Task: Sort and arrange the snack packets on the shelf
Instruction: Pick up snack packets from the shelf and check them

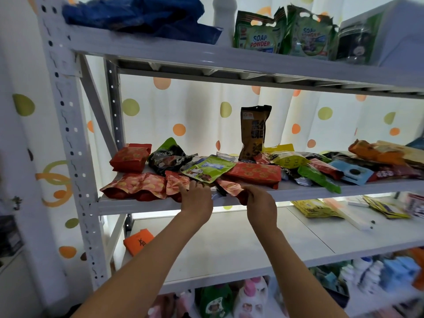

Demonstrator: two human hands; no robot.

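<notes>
Many snack packets lie scattered on the middle shelf of a grey metal rack. At its front left lie red-and-gold packets. My left hand pinches the edge of one such red packet. My right hand grips another red-and-gold packet at the shelf's front edge. Behind them lie a green packet, a flat red packet, a black-and-green packet and a red boxy packet. A dark brown pouch stands upright at the back.
More packets in yellow, green, blue and orange cover the shelf's right side. The top shelf holds soap powder bags and a blue bag. The shelf below holds an orange item and yellow packets. Bottles stand lowest.
</notes>
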